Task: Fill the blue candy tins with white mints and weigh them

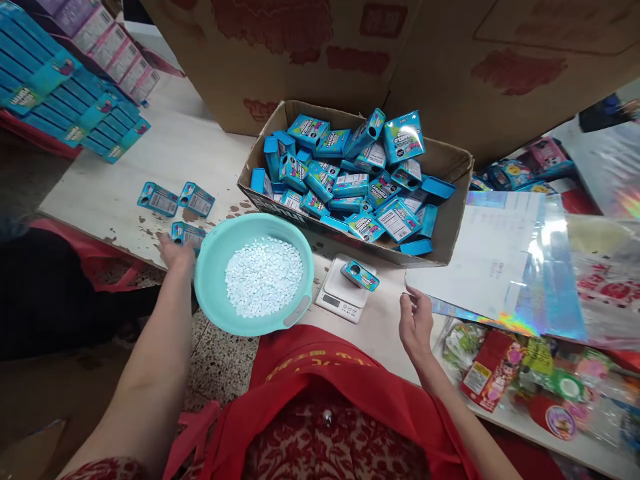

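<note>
At the table's edge, my left hand (177,252) has its fingers closed at the near end of a small blue candy tin (189,233), partly hidden by the bowl. Two similar tins (159,199) lie just beyond it. Beside this hand is a turquoise bowl (205,267) holding many small white candies (265,277). A white digital scale (327,287) carries one blue tin (360,275), its round opening showing dark. Right of the scale, my right hand (416,319) is closed in a pinch. Something thin and pale shows at its fingertips, too small to name.
An open carton (460,200) full of blue tins stands behind the bowl and scale. Stacked blue boxes (65,87) rise at the far left. Papers and a shiny sheet (565,287) lie right, above bagged sweets (540,373). A large cardboard box (310,73) blocks the back.
</note>
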The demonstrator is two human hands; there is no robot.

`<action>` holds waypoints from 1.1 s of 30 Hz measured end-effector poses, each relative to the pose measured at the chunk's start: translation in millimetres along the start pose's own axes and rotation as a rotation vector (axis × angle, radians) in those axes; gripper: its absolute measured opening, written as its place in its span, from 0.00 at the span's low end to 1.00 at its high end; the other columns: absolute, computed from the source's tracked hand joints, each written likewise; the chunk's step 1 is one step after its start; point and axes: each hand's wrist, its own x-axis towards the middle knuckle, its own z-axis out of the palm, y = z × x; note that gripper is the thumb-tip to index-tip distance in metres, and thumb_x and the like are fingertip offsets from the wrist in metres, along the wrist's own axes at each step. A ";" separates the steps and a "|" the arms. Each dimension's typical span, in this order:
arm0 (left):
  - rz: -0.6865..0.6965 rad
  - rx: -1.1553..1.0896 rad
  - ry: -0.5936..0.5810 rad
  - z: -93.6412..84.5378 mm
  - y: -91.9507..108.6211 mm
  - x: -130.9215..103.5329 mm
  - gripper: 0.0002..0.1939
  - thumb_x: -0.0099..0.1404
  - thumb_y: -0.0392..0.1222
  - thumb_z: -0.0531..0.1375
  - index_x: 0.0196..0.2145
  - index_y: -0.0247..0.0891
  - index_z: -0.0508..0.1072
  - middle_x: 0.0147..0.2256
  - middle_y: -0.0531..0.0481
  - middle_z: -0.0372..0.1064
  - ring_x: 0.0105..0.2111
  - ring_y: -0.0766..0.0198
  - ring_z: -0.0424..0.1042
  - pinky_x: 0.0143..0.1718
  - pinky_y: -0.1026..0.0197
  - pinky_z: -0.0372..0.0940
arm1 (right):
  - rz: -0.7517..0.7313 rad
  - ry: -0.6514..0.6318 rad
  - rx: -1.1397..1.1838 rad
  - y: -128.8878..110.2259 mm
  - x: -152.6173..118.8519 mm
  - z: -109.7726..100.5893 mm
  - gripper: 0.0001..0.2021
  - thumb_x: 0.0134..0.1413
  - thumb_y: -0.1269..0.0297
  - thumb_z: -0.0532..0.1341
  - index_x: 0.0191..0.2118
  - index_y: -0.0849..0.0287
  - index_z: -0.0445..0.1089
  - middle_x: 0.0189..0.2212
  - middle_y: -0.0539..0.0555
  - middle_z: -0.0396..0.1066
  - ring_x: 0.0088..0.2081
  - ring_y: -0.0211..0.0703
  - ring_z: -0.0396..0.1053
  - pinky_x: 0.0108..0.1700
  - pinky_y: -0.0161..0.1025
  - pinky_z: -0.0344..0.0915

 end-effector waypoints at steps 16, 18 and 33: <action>0.211 0.308 -0.983 25.5 47.3 -177.5 0.06 0.57 0.40 0.57 0.34 0.41 0.72 0.34 0.47 0.71 0.38 0.57 0.70 0.40 0.59 0.62 | 0.132 -0.036 0.105 11.2 -4.8 7.3 0.22 0.50 0.46 0.56 0.41 0.59 0.68 0.40 0.59 0.69 0.41 0.48 0.67 0.41 0.46 0.64; 0.026 0.080 -0.920 22.6 45.3 -168.5 0.09 0.57 0.46 0.56 0.33 0.40 0.70 0.30 0.49 0.71 0.31 0.60 0.70 0.31 0.61 0.62 | 0.132 -0.036 0.114 12.8 -5.6 7.0 0.21 0.50 0.46 0.57 0.41 0.59 0.68 0.40 0.58 0.69 0.41 0.48 0.67 0.41 0.47 0.65; -0.433 -0.400 -0.984 23.4 51.7 -156.7 0.21 0.43 0.49 0.65 0.32 0.34 0.67 0.23 0.52 0.68 0.19 0.68 0.66 0.21 0.65 0.61 | 0.146 -0.052 0.238 27.9 -8.0 14.2 0.18 0.47 0.48 0.61 0.37 0.58 0.69 0.38 0.56 0.68 0.41 0.46 0.68 0.43 0.48 0.68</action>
